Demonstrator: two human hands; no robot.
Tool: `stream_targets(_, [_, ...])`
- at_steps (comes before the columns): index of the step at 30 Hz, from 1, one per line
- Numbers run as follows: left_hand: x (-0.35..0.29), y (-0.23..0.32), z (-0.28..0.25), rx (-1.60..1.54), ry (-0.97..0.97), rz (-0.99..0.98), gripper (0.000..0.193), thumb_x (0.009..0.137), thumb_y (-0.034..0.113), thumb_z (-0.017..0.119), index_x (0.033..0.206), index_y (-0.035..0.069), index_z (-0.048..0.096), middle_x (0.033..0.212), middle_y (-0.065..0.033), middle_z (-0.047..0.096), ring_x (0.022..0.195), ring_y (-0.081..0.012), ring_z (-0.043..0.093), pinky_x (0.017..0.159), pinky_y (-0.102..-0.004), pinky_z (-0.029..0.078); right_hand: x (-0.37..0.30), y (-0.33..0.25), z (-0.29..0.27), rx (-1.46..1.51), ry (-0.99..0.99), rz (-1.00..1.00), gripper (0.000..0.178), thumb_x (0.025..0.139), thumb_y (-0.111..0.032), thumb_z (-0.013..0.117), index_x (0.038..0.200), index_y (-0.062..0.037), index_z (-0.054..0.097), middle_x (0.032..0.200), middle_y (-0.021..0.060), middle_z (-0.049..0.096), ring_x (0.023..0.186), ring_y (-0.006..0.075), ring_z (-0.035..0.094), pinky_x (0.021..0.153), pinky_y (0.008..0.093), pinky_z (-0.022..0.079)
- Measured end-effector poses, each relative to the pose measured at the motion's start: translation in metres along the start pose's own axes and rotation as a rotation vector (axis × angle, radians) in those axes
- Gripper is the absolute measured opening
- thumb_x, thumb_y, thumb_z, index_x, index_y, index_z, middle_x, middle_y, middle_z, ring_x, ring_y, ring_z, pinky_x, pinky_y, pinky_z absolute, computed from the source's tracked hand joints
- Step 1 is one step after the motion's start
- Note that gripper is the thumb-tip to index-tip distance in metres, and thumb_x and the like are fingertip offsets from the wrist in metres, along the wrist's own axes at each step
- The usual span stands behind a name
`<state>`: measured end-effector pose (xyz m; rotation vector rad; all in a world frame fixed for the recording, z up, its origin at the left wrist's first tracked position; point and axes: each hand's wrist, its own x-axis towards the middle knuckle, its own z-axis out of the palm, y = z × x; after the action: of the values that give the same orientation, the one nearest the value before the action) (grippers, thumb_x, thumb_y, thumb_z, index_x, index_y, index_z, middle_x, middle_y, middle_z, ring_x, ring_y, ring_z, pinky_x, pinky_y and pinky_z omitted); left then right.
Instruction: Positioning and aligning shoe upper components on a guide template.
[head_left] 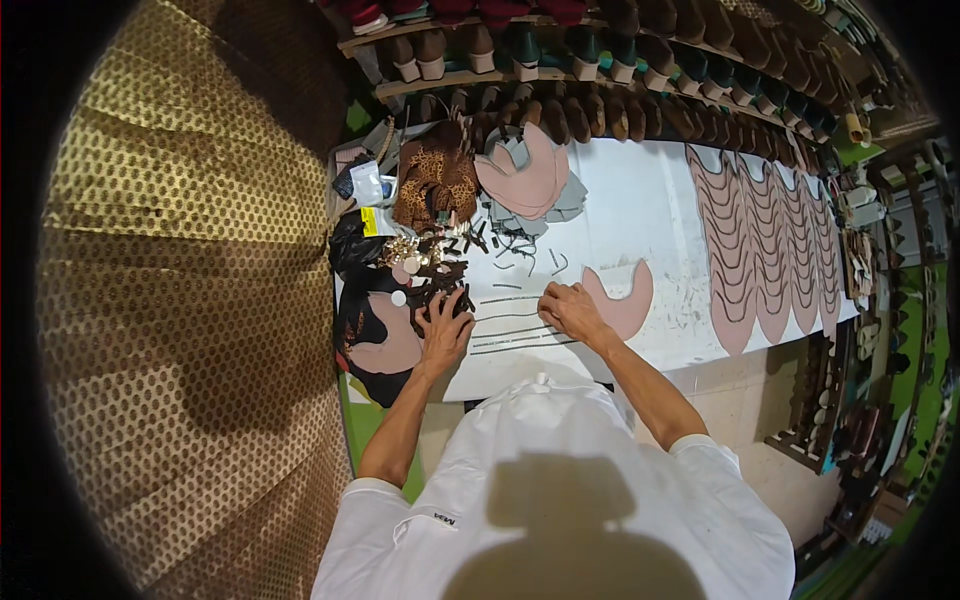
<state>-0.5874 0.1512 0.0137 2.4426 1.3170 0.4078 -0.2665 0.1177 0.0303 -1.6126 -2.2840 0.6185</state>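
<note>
Left hand: yours (445,325), fingers spread and bent, lies just left of the strips with its fingertips at a heap of small dark pieces (450,275); whether it grips one, you cannot tell.
Right hand: yours (570,310), fingers curled downward, sits at the right ends of the strips; whether anything is pinched under it is hidden.
Thin dark strips (521,340): several lie side by side, running roughly left to right between your two hands, on a white table (640,220).
Pink curved pieces: one (628,318) lies right of the strips, beside your right hand; another (395,345) lies to their left, on black material.
Scalloped pink rows (735,260): overlapping shapes with dark edges, well to the right of the strips.
Leopard-print material (437,180): bunched beyond the strips, to their left.
Grey pieces (568,205): beyond the strips, partly under more pink material (542,175).
Shoes (523,50): in rows on shelves, far beyond the strips.
</note>
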Motion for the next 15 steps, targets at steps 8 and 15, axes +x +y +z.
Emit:
stream_targets(8, [0.0,0.004,-0.005,0.006,-0.038,0.006,0.014,0.092,0.023,0.076,0.102,0.014,0.074,0.158,-0.0058,0.045,0.146,-0.0358,0.031,0.109,-0.0643,0.016,0.001,0.006,0.007,0.009,-0.044,0.004,0.01,0.093,-0.024,0.071,0.096,-0.0148,0.072,0.102,0.0026,0.063,0.096,0.0241,0.062,0.085,0.0429,0.044])
stream_targets(15, [-0.004,0.009,-0.005,0.061,-0.069,0.057,0.014,0.093,0.022,0.075,0.103,0.012,0.071,0.156,-0.0067,0.048,0.145,-0.0349,0.033,0.109,-0.0644,0.019,-0.008,0.004,0.004,0.004,-0.006,-0.056,0.009,0.092,-0.022,0.072,0.093,-0.0135,0.074,0.1,0.0024,0.063,0.093,0.0239,0.063,0.084,0.0425,0.044])
